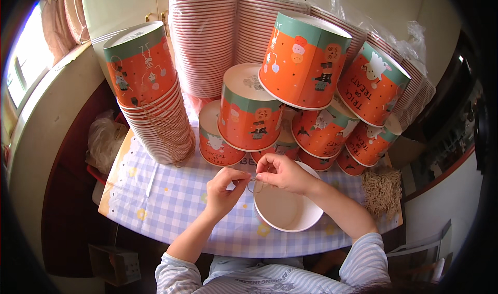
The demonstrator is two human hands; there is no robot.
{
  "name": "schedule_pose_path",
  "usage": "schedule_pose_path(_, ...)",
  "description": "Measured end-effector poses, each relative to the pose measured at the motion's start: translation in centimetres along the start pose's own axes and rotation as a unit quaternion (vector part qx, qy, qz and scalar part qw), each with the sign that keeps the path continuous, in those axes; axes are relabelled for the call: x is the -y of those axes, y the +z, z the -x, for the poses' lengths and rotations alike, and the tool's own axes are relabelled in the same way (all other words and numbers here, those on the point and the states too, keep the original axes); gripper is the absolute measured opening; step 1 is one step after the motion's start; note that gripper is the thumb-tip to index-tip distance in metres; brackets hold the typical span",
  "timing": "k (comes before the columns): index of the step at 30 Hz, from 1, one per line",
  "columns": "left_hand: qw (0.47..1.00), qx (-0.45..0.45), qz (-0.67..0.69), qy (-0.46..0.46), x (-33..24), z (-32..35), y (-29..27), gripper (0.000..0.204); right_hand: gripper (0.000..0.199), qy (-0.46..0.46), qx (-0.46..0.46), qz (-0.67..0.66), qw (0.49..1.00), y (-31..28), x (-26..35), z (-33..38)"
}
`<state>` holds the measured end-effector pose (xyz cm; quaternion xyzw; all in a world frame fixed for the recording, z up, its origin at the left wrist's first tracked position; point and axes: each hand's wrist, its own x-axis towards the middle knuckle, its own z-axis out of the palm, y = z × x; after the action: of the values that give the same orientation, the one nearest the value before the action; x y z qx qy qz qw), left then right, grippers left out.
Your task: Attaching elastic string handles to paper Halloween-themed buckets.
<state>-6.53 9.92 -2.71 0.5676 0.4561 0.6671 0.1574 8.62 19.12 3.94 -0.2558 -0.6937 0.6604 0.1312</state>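
A paper bucket (282,211), white inside, stands with its mouth facing me near the table's front edge. Over its left rim, a thin tan cord (251,188) makes a small loop between my hands. My left hand (224,191) pinches the cord with thumb and fingertips, just left of the bucket. From the right, my right hand (284,173) reaches across the bucket's far rim, its fingers closed on the same cord. Whether the cord passes through the bucket's wall cannot be made out.
Upside-down orange and green buckets (308,60) are piled behind my hands. A tall nested stack (155,122), draped with cords, leans at the left. Plastic-wrapped bucket stacks (202,45) rise at the back. Tan cords (382,191) lie heaped at the right on the checked tablecloth (181,211).
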Motion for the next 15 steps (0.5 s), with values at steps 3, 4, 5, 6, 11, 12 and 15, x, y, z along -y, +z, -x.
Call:
schedule_pose_path(3, 0.998, 0.014, -0.043, 0.049, -0.5, -0.2, 0.1, 0.018, 0.008, -0.001, -0.001, -0.027, 1.000, 0.1, 0.2, 0.1)
schedule_pose_path(4, 0.997, 0.015, -0.049, 0.057, -0.6, -0.2, 0.1, 0.018, 0.008, -0.001, -0.001, -0.027, 1.000, 0.1, 0.2, 0.1)
schedule_pose_path(5, 0.997, 0.015, -0.049, 0.057, -0.5, -0.2, 0.1, 0.018, 0.007, 0.000, 0.001, -0.034, 0.999, 0.1, 0.1, 0.1)
schedule_pose_path(6, 0.996, 0.017, -0.053, 0.065, -0.4, -0.2, 0.1, 0.017, 0.007, 0.001, 0.002, -0.041, 0.999, 0.1, 0.1, 0.1)
schedule_pose_path(11, 0.998, 0.017, -0.025, 0.057, -0.2, 0.0, 0.2, 0.017, 0.008, 0.001, -0.009, -0.019, 1.000, 0.0, 0.0, 0.0)
schedule_pose_path(12, 1.000, 0.004, 0.001, 0.023, -0.1, 0.0, 0.3, 0.017, 0.008, 0.001, -0.015, -0.004, 1.000, -0.1, 0.0, 0.0)
schedule_pose_path(15, 0.995, -0.020, 0.088, -0.050, 0.8, 0.3, 0.1, 0.017, 0.009, -0.009, -0.010, 0.009, 1.000, -0.3, 0.3, 0.2)
